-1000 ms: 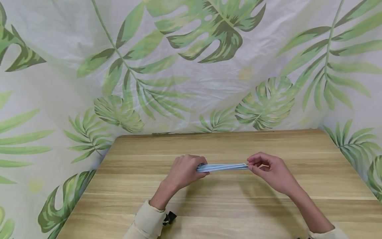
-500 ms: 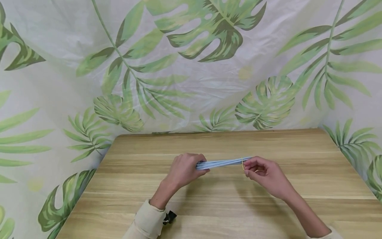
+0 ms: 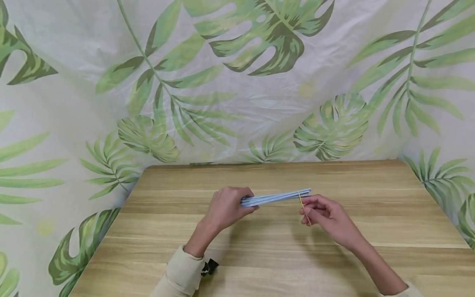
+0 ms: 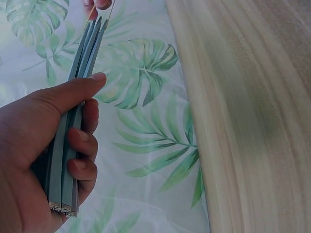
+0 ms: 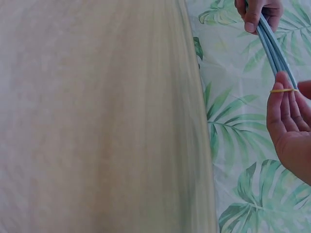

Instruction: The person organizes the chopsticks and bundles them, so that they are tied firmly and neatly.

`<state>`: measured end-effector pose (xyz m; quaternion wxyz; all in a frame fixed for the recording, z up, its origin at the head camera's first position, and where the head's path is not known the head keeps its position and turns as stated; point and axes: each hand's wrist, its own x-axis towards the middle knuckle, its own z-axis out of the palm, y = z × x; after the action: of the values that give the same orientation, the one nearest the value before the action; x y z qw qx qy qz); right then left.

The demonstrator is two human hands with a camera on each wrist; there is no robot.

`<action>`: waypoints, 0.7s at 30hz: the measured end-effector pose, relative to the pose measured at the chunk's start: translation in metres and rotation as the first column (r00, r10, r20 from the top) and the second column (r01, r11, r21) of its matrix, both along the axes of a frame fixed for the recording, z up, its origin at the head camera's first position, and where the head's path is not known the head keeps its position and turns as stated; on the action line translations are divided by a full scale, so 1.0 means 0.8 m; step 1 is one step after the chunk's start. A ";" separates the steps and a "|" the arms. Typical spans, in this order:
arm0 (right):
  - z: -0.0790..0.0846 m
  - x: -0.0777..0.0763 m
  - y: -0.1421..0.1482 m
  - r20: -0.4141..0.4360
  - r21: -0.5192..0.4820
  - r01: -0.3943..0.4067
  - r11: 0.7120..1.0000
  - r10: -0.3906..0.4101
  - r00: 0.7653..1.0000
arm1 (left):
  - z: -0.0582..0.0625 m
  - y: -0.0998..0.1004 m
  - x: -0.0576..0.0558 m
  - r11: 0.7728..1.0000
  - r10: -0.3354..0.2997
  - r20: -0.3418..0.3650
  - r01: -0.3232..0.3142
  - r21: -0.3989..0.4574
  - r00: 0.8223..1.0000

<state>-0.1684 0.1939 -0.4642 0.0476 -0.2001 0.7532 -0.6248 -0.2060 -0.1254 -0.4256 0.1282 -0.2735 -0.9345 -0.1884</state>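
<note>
A bundle of slim light blue chopsticks [image 3: 274, 198] is held above the table, its narrow ends towards the right and slightly raised. My left hand [image 3: 227, 208] grips the thick ends, with thumb and fingers curled round them in the left wrist view. The patterned butt ends [image 4: 62, 209] show below the palm there. A thin yellow rubber band [image 3: 301, 199] crosses the bundle near the narrow tips. My right hand [image 3: 330, 216] holds the band stretched down towards the person, just below the tips. In the right wrist view the band [image 5: 284, 90] runs across the fingers.
Beneath both hands lies a wood-grain table [image 3: 274, 255]. Behind it hangs a pale cloth [image 3: 259, 107] printed with green leaves. A small black object [image 3: 210, 267] sits by the left sleeve cuff [image 3: 184, 266].
The narrow ends of the chopsticks have tilted up and come out from behind the right fingers. My right hand has moved slightly down, drawing the rubber band out into a longer stretch.
</note>
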 end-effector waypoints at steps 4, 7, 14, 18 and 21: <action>-0.003 0.000 -0.002 0.064 -0.026 -0.039 0.999 0.040 0.997 | 0.001 -0.002 -0.001 1.000 0.004 0.004 -0.004 0.016 1.000; -0.004 0.001 -0.004 0.135 -0.028 -0.060 0.998 0.064 0.989 | 0.002 -0.002 0.000 1.000 0.002 0.011 -0.002 0.029 1.000; -0.008 0.005 -0.010 0.086 0.005 -0.102 0.995 0.101 0.991 | 0.003 -0.002 0.000 0.999 0.013 0.044 -0.015 0.046 0.999; -0.011 0.007 -0.016 -0.090 0.023 -0.099 0.995 0.100 0.991 | 0.001 -0.002 -0.001 0.998 0.018 0.081 -0.022 0.051 0.997; -0.010 0.010 -0.020 -0.238 0.021 -0.105 0.994 0.107 0.965 | -0.001 -0.002 -0.001 0.999 0.023 0.112 -0.028 0.044 0.993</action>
<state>-0.1607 0.1776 -0.4725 -0.0093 -0.3137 0.7442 -0.5897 -0.2070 -0.1266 -0.4267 0.0844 -0.2478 -0.9391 -0.2228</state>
